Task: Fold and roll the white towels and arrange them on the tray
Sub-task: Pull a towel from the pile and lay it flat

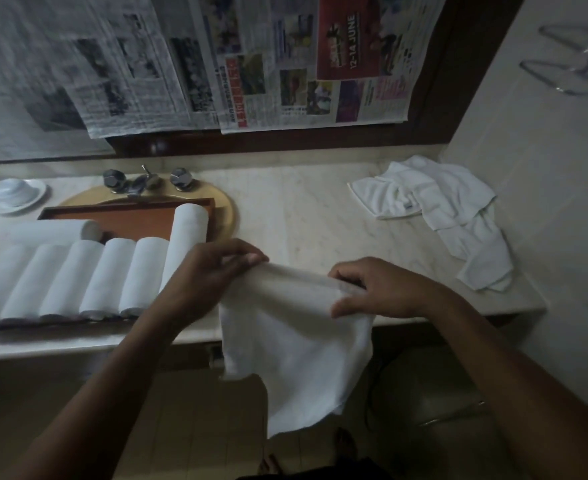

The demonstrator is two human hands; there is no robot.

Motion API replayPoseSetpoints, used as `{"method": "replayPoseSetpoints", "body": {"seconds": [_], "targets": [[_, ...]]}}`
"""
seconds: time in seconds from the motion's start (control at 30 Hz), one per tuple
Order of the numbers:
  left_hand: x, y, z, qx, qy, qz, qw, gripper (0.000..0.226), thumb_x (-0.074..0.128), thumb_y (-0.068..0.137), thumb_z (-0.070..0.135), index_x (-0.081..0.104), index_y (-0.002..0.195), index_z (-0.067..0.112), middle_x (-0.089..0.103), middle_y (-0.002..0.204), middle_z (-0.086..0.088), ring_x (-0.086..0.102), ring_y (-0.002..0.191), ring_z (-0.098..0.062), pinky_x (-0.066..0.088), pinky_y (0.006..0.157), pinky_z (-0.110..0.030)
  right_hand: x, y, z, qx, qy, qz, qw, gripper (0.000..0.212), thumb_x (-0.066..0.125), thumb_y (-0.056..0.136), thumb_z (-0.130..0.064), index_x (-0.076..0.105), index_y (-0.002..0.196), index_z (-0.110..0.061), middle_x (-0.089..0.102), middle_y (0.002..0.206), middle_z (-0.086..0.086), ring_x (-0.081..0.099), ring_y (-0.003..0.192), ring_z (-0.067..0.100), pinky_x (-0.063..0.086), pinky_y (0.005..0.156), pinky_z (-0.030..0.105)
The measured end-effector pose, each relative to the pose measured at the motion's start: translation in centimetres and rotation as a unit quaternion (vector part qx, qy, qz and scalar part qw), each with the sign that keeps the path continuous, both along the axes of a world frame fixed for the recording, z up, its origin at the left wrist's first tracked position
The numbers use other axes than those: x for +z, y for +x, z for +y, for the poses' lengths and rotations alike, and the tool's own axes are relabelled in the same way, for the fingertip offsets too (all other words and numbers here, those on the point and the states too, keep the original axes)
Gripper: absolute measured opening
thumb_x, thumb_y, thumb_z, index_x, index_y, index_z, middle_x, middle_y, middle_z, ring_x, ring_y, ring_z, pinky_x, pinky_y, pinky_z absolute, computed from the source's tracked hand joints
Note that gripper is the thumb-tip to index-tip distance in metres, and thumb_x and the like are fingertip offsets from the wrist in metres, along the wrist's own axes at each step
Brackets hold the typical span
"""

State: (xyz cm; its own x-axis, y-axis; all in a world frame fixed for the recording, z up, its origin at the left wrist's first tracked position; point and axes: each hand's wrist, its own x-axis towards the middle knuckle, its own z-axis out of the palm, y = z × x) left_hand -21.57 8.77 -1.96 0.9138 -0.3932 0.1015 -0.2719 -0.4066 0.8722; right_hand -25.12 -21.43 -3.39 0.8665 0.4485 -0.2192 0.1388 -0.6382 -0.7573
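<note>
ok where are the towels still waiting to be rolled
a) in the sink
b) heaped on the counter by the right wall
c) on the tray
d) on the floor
b: the loose towels lie crumpled on the counter by the right wall; the tray holds only rolled towels.

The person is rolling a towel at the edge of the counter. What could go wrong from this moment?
1. Much of the towel hangs off the counter. If the left hand or right hand loosens, the hanging weight may undo the roll or drag it to the floor.
2. The left forearm is close to the nearest roll on the tray and could knock it out of line.
</note>
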Motion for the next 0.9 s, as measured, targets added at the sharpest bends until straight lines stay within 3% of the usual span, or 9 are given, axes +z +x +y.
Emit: {"method": "replayPoseSetpoints", "body": {"seconds": [0.1,0.17,0.27,0.47,0.53,0.6,0.7,0.83,0.9], "targets": [[-0.9,-0.1,1.6,0.002,0.073,0.009,0.997,0.017,0.066,0.099,0.022,0.079,0.093,0.031,0.076,0.092,0.011,0.070,0.087,-0.011,0.053,0.073,-0.030,-2.1,0.7,-2.9,0.030,-0.109,0.000,0.994,0.039,0.076,0.082,-0.055,0.060,0.075,-0.021,0.054,0.068,-0.009,0.053,0.063,0.005,0.041,0.064,0.034],[-1.8,0.1,3.6,0.034,0.108,0.026,0.993,0.018,0.067,0.098,0.025,0.078,0.091,0.036,0.075,0.091,0.011,0.070,0.084,-0.016,0.056,0.075,-0.038,-3.3,0.8,-5.4,0.027,-0.134,0.020,0.990,0.033,0.076,0.084,-0.053,0.061,0.073,-0.026,0.055,0.066,-0.012,0.053,0.062,0.004,0.041,0.064,0.034],[-2.8,0.0,6.2,0.028,0.165,0.042,0.985,0.011,0.067,0.095,0.046,0.076,0.095,0.041,0.075,0.094,0.014,0.070,0.086,-0.006,0.059,0.080,-0.042,-4.0,0.2,-8.3,0.000,-0.103,0.060,0.993,0.030,0.075,0.092,-0.038,0.063,0.064,-0.037,0.060,0.063,-0.014,0.059,0.061,0.003,0.045,0.064,0.028],[-5.3,-0.3,6.4,-0.036,0.269,0.070,0.960,0.011,0.069,0.095,0.036,0.072,0.088,0.045,0.071,0.090,0.026,0.065,0.087,0.008,0.053,0.077,-0.022,-5.8,-0.2,-9.4,-0.062,-0.024,0.058,0.996,0.025,0.064,0.102,-0.029,0.071,0.078,-0.031,0.068,0.073,-0.008,0.065,0.071,0.006,0.048,0.066,0.024],[-6.4,-0.1,6.3,-0.026,0.311,0.070,0.948,0.020,0.068,0.098,0.026,0.069,0.087,0.042,0.071,0.085,0.020,0.066,0.084,0.003,0.048,0.071,-0.019,-6.0,-0.6,-8.6,-0.090,0.013,0.064,0.994,0.017,0.062,0.103,-0.026,0.077,0.096,-0.029,0.074,0.087,-0.006,0.069,0.081,0.005,0.051,0.066,0.022],[-7.1,0.3,5.5,0.021,0.340,0.049,0.939,0.019,0.065,0.099,0.019,0.068,0.091,0.036,0.072,0.091,0.011,0.069,0.087,-0.010,0.045,0.069,-0.023,-5.8,-0.9,-7.4,-0.115,0.061,0.069,0.989,0.016,0.062,0.103,-0.024,0.077,0.097,-0.025,0.075,0.088,-0.001,0.070,0.080,0.009,0.053,0.065,0.027],[-7.3,-0.5,2.8,0.104,0.291,-0.016,0.951,0.025,0.071,0.093,0.013,0.066,0.114,0.027,0.067,0.105,0.011,0.068,0.094,-0.018,0.047,0.069,-0.025,-4.2,-1.3,-4.4,-0.191,0.182,0.095,0.960,0.008,0.065,0.101,-0.019,0.073,0.099,-0.020,0.075,0.086,0.008,0.071,0.080,0.022,0.058,0.070,0.039],[-7.1,-4.7,-5.5,0.002,0.137,0.016,0.990,0.055,0.084,0.077,0.046,0.053,0.121,0.039,0.057,0.108,0.022,0.060,0.095,0.001,0.054,0.072,-0.019,-2.0,-1.1,1.4,-0.257,0.257,0.078,0.928,0.015,0.066,0.098,-0.013,0.065,0.100,-0.027,0.075,0.090,0.011,0.075,0.087,0.025,0.063,0.080,0.054],[-7.2,-5.7,-8.9,0.017,0.052,-0.005,0.998,0.040,0.077,0.088,0.036,0.058,0.122,0.034,0.061,0.111,0.019,0.063,0.099,0.000,0.055,0.075,-0.018,-0.7,-0.9,3.7,-0.233,0.261,0.067,0.934,0.016,0.065,0.098,-0.014,0.064,0.104,-0.028,0.076,0.097,0.011,0.076,0.093,0.025,0.062,0.085,0.053]]}}
